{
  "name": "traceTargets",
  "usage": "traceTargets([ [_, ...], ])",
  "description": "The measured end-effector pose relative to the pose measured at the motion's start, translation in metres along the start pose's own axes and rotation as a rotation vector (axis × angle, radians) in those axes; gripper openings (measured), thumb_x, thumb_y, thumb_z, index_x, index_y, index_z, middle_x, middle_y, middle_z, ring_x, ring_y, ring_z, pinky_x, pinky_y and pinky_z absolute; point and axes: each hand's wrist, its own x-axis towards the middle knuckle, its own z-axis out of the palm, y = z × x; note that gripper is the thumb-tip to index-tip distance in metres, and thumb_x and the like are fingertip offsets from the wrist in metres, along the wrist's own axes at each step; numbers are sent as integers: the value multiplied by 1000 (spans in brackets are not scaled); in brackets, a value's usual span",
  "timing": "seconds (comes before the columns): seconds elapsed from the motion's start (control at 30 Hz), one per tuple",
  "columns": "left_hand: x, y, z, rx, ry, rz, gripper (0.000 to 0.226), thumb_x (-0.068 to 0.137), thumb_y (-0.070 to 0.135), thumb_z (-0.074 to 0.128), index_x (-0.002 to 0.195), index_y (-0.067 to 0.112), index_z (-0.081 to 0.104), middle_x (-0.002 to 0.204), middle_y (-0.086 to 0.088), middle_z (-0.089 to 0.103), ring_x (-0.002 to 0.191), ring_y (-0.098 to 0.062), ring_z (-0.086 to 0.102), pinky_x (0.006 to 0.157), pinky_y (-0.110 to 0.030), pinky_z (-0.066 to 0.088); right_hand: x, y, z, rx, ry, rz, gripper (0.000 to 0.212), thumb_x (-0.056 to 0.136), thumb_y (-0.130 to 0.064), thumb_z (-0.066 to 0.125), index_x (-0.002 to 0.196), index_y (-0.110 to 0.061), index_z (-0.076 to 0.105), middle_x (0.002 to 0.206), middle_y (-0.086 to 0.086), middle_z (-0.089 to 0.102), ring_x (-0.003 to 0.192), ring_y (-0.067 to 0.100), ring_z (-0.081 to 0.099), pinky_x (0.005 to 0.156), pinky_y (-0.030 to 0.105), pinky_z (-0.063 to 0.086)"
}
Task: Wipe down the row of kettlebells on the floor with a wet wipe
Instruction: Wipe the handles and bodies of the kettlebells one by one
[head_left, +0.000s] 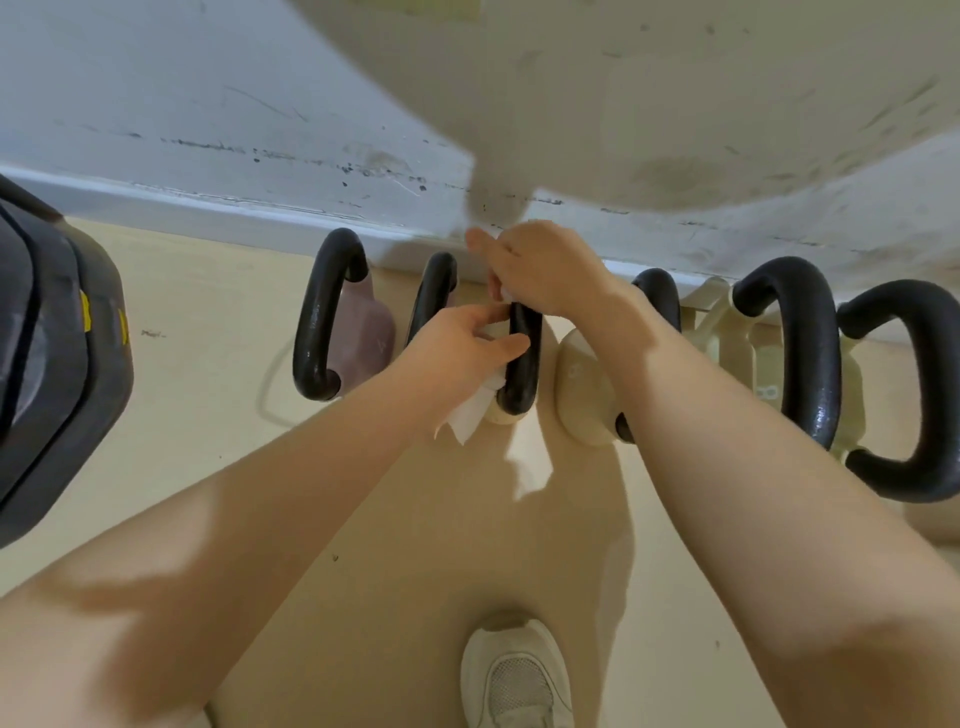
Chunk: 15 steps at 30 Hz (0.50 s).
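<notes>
The head camera looked straight down at a pale cream floor (218, 395) where a row of kettlebells with thick black loop handles stood along the foot of a scuffed white wall (208, 130). At the left end of the row sat a dusty pink kettlebell (363, 332), its handle arching beside it, and next to it rose another black handle (434, 291) whose body was hidden behind the left hand. In the middle stood a cream kettlebell with a black loop handle (522, 364), and both hands were on it. The right hand (540, 270) curled over the top of that handle, fingers wrapped around it. The left hand (462, 343) pinched the handle's side between thumb and fingers, and a crumpled white wet wipe (475, 410) hung from under its palm against the lower handle. To the right stood a cream kettlebell (582, 395), partly covered by the right forearm, then two more large black handles (810, 353) on pale bodies. A dark grey and black bulky object with yellow marks (57, 364) filled the left edge. A white mesh sneaker (519, 680) showed at the bottom, between the two bare forearms.
</notes>
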Motion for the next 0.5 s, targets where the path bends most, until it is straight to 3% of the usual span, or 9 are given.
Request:
traceTargets([
  [0.07, -3, -4, -7, 69, -50, -30, 40, 87, 24, 59, 126, 25, 56, 104, -3, 70, 93, -17, 66, 90, -33, 51, 3, 9, -2, -163, -33, -98, 33, 94, -27, 36, 73, -9, 54, 73, 2, 56, 75, 26, 56, 69, 32, 41],
  [0.1, -6, -8, -11, 98, -66, -48, 39, 86, 23, 60, 124, 26, 58, 103, 0, 70, 90, -14, 66, 85, -28, 53, 4, 13, -2, -138, -37, -99, 27, 92, -21, 37, 71, -13, 52, 72, 0, 52, 75, 25, 53, 67, 31, 39],
  [0.23, -19, -20, -22, 147, -70, -42, 26, 87, 21, 59, 113, 24, 62, 90, 8, 67, 77, -5, 63, 59, -7, 47, 6, 9, -8, -238, -41, -129, 40, 93, -32, 35, 64, -10, 53, 69, 3, 57, 64, 21, 48, 60, 29, 38],
  [0.3, -23, -23, -22, 212, -81, 7, 26, 89, 20, 56, 115, 22, 60, 93, 7, 68, 82, -11, 65, 66, -9, 48, 6, 7, -11, -237, -58, -125, 49, 96, -41, 32, 67, -11, 56, 64, -3, 54, 62, 17, 48, 58, 27, 34],
  [0.4, -27, -24, -23, 215, -80, 47, 22, 92, 19, 51, 112, 22, 60, 88, 8, 70, 86, -13, 66, 69, -13, 50, -3, 4, -1, -397, 26, -251, 62, 97, -48, 25, 58, -8, 53, 60, 4, 53, 65, 22, 52, 70, 33, 39],
  [0.43, -27, -24, -24, 207, -71, 59, 19, 92, 19, 50, 108, 21, 60, 86, 8, 70, 83, -13, 65, 64, -10, 49, -8, 1, 5, -557, 30, -318, 66, 95, -50, 17, 54, -10, 50, 58, 4, 52, 68, 22, 52, 80, 35, 40],
  [0.5, -26, -24, -26, 197, -37, 67, 15, 91, 19, 50, 99, 18, 63, 79, 9, 68, 74, -9, 62, 56, -5, 45, -25, -5, 15, -791, -20, -437, 71, 89, -50, -1, 55, -17, 52, 58, -1, 55, 75, 19, 52, 104, 39, 29],
])
